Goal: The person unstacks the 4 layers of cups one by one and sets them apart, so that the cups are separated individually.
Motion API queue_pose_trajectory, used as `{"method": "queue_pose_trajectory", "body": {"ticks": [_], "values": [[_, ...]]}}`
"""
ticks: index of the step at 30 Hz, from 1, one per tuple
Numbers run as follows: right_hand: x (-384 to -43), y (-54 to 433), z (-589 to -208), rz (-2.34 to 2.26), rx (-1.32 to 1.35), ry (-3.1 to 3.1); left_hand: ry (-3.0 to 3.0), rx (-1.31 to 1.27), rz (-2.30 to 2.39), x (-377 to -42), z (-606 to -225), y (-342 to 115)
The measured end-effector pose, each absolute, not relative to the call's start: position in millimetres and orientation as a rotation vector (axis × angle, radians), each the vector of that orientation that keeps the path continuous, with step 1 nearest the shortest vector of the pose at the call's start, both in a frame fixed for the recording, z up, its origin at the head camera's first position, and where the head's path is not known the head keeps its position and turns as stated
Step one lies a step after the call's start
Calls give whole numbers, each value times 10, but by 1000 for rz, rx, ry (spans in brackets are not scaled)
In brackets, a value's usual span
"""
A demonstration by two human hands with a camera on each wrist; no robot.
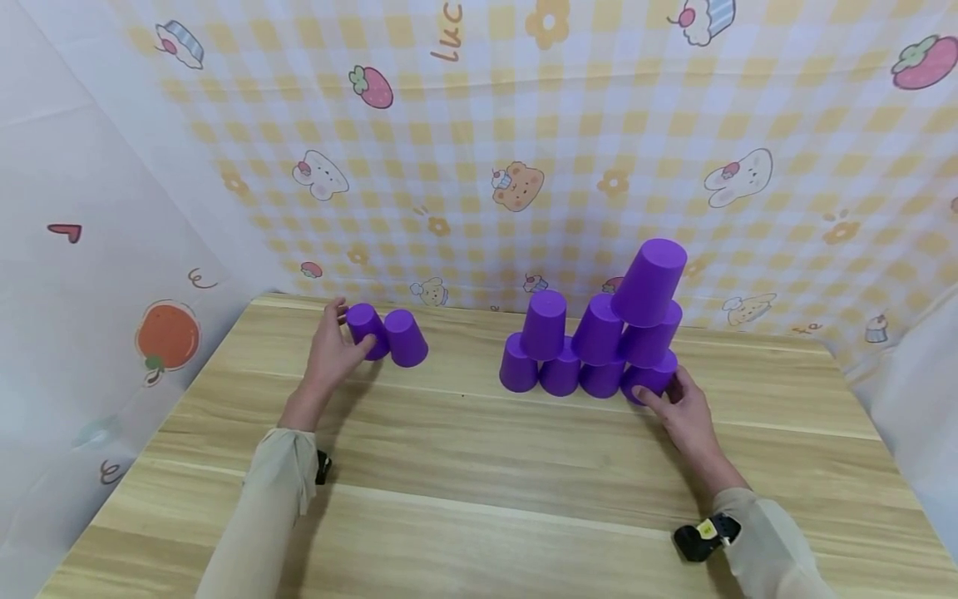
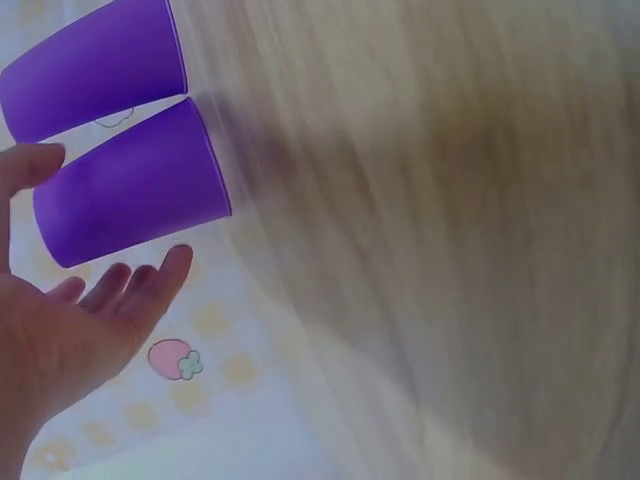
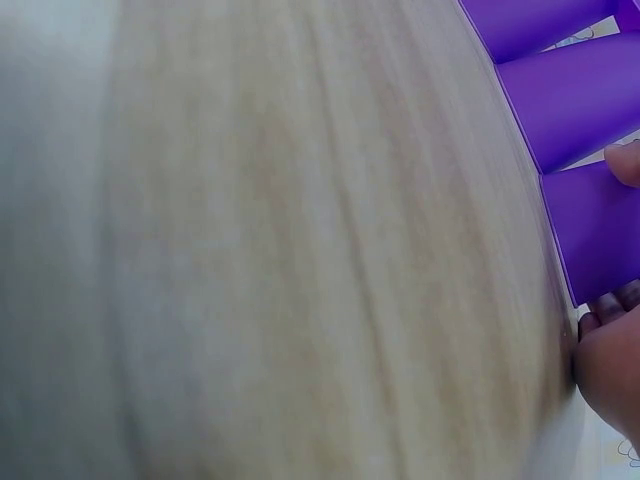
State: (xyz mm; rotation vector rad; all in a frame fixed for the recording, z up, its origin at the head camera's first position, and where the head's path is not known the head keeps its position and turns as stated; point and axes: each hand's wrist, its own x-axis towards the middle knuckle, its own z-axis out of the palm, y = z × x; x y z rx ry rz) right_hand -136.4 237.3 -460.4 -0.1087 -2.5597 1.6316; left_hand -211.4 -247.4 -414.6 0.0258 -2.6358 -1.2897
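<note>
On the left, two purple cups stand upside down side by side, a left cup (image 1: 366, 331) and a right cup (image 1: 407, 339). My left hand (image 1: 335, 352) is around the left cup, its thumb at the near side; in the left wrist view the other fingers (image 2: 172, 275) spread loosely, apart from the cup's wall. To the right rises a stack of upside-down purple cups: a bottom row of several, three above, and one top cup (image 1: 651, 283) over the right pair. My right hand (image 1: 687, 418) grips the rightmost bottom cup (image 3: 595, 230) between thumb and fingers.
The cups stand on a wood-grain table (image 1: 479, 482), toward its back edge. Behind hangs a yellow-checked cloth (image 1: 449, 133) with cartoon prints, close to the stack. A white cloth (image 1: 67, 333) closes off the left side.
</note>
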Motion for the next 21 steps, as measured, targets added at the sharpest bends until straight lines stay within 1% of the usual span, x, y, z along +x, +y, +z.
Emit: {"method": "queue_pose_trajectory", "body": {"ticks": [6, 9, 12, 16, 21], "values": [[-1369, 2376, -4608, 1647, -112, -2550, -2515, 121, -1179, -2086, -3948, -2464], [-1365, 2381, -4600, 1640, -108, -2556, -2410, 93, -1175, -2082, -3775, -2366], [-1358, 2389, -4591, 1630, -108, -2562, -2327, 5, -1213, -2073, -3550, -2153], [-1354, 2388, -4584, 1640, -104, -2555, -2283, -188, -1292, -2033, -3250, -1793], [-1360, 2379, -4586, 1660, -95, -2546, -2326, -420, -1405, -1970, -2979, -1417]]}}
